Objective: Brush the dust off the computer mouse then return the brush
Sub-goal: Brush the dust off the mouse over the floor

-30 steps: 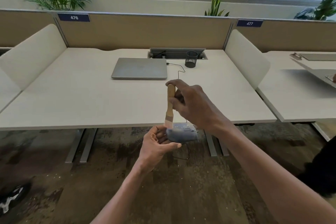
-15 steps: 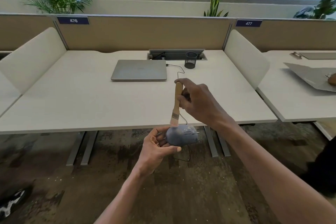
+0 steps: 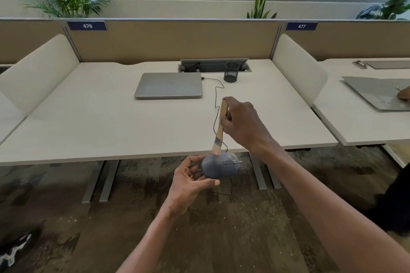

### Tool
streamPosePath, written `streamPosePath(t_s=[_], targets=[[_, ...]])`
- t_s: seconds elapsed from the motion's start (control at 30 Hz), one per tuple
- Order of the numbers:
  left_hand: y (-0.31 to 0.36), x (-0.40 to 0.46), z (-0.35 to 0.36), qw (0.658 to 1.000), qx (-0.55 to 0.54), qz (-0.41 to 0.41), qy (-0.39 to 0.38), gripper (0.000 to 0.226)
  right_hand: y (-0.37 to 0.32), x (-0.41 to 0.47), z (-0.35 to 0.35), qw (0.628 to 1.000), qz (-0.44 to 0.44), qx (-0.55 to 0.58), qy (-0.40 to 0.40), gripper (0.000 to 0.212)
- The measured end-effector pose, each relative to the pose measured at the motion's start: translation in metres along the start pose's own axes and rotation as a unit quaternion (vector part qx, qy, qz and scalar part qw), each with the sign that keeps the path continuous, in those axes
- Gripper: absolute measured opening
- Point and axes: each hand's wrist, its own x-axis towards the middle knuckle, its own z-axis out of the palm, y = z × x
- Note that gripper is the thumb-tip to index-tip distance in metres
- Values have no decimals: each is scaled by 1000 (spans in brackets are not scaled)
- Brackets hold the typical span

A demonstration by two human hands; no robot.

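My left hand (image 3: 190,180) grips a grey-blue wired computer mouse (image 3: 219,166), held in the air just in front of the desk's front edge. Dust shows on the mouse's top right part. My right hand (image 3: 241,124) holds a small brush (image 3: 220,127) with a wooden handle, metal ferrule and pale bristles. The brush points down and its bristles touch the top of the mouse. The mouse's thin black cable (image 3: 216,99) runs across the white desk (image 3: 111,126) up to the laptop.
A shut silver laptop (image 3: 169,84) lies at the desk's back middle, with a black mesh pen cup (image 3: 231,72) and an open cable tray (image 3: 213,64) behind it. White side dividers flank the desk. Another person's hand (image 3: 403,93) rests on the neighbouring desk at right.
The brush has shifted slightly right and tilted over the mouse, bristles stroking its top. My left hand keeps the mouse in nearly the same place.
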Motion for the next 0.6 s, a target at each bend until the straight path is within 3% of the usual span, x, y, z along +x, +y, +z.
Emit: streamPosePath(t_s=[0.2, 0.47, 0.6], targets=[[4, 1, -1, 1000, -6, -1, 3, 85, -6, -6, -6, 996, -26, 87, 7, 25], [4, -3, -3, 1000, -9, 10, 10, 82, -4, -14, -5, 992, -46, 111, 25, 38], [3, -3, -6, 999, -18, 6, 26, 90, -3, -22, -6, 988, -76, 135, -13, 42]])
